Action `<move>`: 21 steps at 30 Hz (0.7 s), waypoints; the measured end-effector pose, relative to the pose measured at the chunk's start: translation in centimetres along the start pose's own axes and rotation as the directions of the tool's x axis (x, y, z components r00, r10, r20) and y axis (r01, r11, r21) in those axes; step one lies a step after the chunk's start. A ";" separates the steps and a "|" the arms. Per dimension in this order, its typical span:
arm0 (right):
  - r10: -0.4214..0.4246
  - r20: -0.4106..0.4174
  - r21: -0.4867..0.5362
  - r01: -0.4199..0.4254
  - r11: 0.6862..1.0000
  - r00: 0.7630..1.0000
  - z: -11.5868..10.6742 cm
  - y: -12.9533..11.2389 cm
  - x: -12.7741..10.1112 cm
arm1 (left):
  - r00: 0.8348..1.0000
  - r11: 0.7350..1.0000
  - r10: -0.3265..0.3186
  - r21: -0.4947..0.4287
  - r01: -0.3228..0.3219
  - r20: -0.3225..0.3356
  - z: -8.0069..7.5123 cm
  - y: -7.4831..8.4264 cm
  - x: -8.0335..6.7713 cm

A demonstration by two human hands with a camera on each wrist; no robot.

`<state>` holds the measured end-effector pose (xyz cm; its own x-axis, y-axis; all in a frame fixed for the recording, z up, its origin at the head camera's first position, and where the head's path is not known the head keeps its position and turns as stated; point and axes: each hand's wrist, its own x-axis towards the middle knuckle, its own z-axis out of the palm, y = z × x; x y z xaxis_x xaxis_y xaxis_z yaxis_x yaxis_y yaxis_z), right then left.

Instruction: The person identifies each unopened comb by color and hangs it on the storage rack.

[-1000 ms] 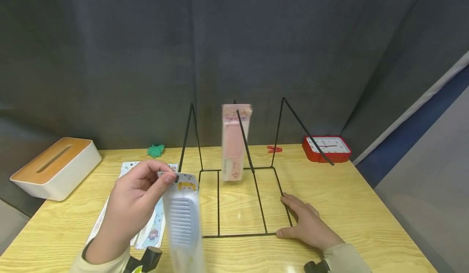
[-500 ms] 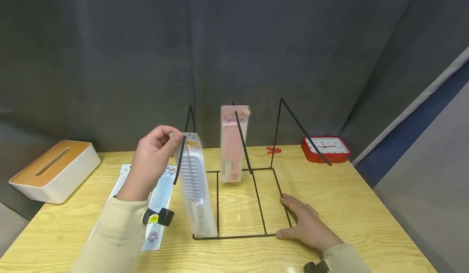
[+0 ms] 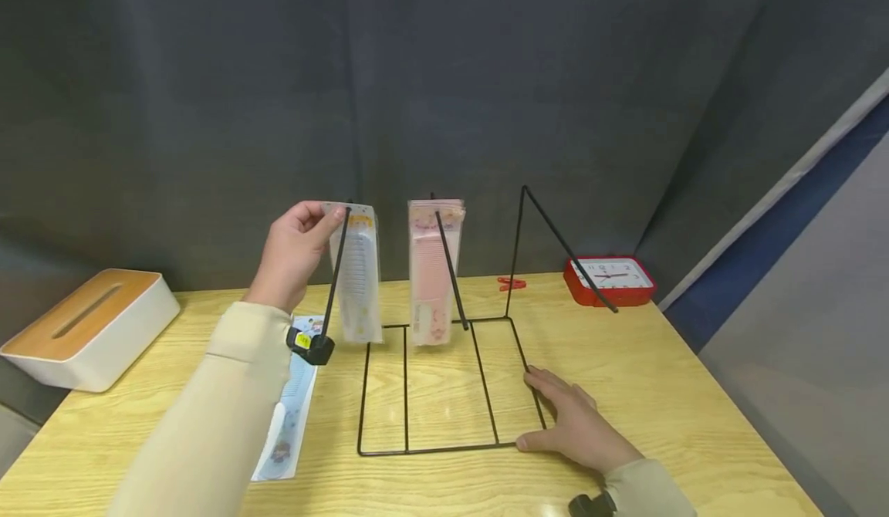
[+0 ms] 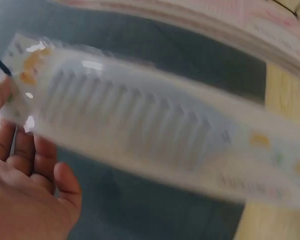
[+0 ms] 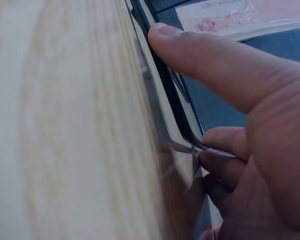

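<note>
My left hand (image 3: 290,251) pinches the top corner of a packaged pale blue comb (image 3: 357,278). That pack hangs upright at the left prong of a black wire rack (image 3: 451,449), which passes through the top of its card. In the left wrist view the comb (image 4: 124,115) spans the picture in clear wrap, the thumb on its card end. Pink packaged combs (image 3: 434,270) hang on the middle prong. My right hand (image 3: 576,424) rests at the rack's front right corner, thumb by the front bar and fingers along the side bar.
Another blue comb pack (image 3: 292,417) lies on the table, partly behind the left sleeve. A tissue box (image 3: 132,339) with a wooden lid stands at the left. Behind the rack is a red clip (image 3: 512,283); a red clock (image 3: 611,282) is farther right. The right prong (image 3: 569,251) is bare.
My left hand has raised the comb pack and carried it back along the left prong, from in front of the rack to near the prong's rear. The right hand has stayed in place.
</note>
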<state>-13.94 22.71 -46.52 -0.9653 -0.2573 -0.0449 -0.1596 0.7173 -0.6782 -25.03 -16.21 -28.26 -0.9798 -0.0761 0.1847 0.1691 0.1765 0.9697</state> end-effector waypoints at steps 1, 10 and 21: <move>-0.002 -0.002 -0.004 0.002 1.000 1.000 0.0 0.0 0.0 | 1.000 1.000 -0.003 0.011 0.002 0.002 -0.2 -0.5 0.1; 0.004 -0.003 0.005 -0.004 1.000 1.000 0.1 -0.6 0.1 | 0.993 0.972 -0.113 0.210 0.107 0.018 -2.9 -10.3 -0.8; 0.005 0.008 -0.003 -0.005 1.000 1.000 0.1 -0.6 0.2 | 0.951 0.811 -0.301 0.541 0.221 0.064 -5.0 -18.7 -0.8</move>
<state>-14.05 22.14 -46.15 -0.9645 -0.2585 -0.0540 -0.1553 0.7206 -0.6757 -26.86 -24.32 -45.76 -0.9900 -0.0632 -0.1265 -0.1366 0.6575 0.7409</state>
